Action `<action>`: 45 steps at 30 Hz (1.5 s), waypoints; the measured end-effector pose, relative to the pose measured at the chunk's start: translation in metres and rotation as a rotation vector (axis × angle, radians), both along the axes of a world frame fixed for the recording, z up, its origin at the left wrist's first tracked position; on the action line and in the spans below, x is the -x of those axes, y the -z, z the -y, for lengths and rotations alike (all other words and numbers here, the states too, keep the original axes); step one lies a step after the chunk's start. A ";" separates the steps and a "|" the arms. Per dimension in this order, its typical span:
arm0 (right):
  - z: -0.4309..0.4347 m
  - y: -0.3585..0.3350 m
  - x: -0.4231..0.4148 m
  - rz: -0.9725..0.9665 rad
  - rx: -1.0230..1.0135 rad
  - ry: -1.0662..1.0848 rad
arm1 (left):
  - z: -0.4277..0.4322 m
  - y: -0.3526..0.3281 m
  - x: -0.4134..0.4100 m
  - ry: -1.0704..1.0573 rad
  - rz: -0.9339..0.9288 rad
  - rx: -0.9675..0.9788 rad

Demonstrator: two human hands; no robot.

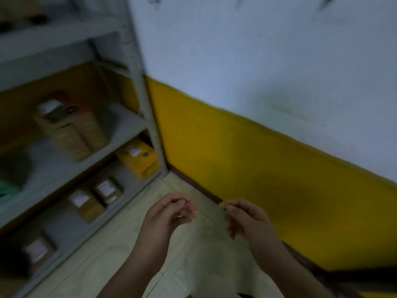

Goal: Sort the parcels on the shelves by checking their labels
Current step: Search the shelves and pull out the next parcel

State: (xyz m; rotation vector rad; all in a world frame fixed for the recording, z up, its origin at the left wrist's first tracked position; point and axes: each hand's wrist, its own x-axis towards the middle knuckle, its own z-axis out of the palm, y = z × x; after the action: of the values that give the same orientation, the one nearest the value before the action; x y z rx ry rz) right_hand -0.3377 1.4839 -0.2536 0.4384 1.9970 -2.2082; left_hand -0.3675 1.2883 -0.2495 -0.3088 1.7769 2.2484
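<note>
Pale floor (129, 244), white-and-yellow wall (257, 61), grey shelves (129, 119); labelled parcels (86, 203) lay along the 2 lower shelves. Over the floor hung left hand (165, 216) and right hand (247, 218), loosely curled, holding nothing.

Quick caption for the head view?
Empty left hand and right hand hover beside grey shelves holding labelled parcels.

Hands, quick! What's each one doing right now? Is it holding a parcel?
Left hand: open, fingers loosely curled, holding nothing.
Right hand: open, fingers loosely curled, holding nothing.
</note>
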 end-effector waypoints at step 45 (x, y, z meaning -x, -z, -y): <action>0.089 0.164 0.458 0.377 -0.240 -0.590 | 0.134 0.181 0.308 -0.523 0.466 0.048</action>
State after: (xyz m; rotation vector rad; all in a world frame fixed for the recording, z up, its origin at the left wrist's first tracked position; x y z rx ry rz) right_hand -0.7959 1.3950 -0.4172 0.2231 1.8737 -1.4285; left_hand -0.6754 1.1546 -0.4305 -1.3196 1.6201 2.1818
